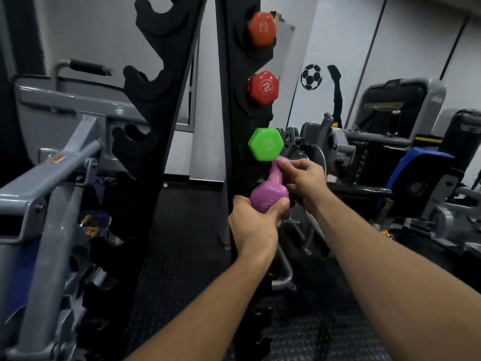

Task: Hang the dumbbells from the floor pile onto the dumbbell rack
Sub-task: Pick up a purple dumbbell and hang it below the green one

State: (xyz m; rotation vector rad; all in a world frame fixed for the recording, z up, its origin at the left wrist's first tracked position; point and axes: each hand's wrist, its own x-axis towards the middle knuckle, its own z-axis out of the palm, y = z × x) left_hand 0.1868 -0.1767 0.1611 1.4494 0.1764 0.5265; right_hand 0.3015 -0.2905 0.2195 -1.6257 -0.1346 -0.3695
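Observation:
Both my hands hold a purple dumbbell (269, 194), tilted, just below the green dumbbell (265, 144) on the black dumbbell rack (229, 121). My left hand (253, 226) cups the purple dumbbell's near head from below. My right hand (303, 179) grips its handle and far end, which is partly hidden. Above the green one hang a red dumbbell (263, 85) marked 2 and an orange dumbbell (261, 28). The rack's left upright (166, 100) shows bare hooks. The floor pile is out of view.
A grey weight machine frame (52, 183) stands close on the left. More gym machines (406, 152) with black and blue pads fill the right side. Black rubber flooring (187, 256) lies between the rack's uprights and below my arms.

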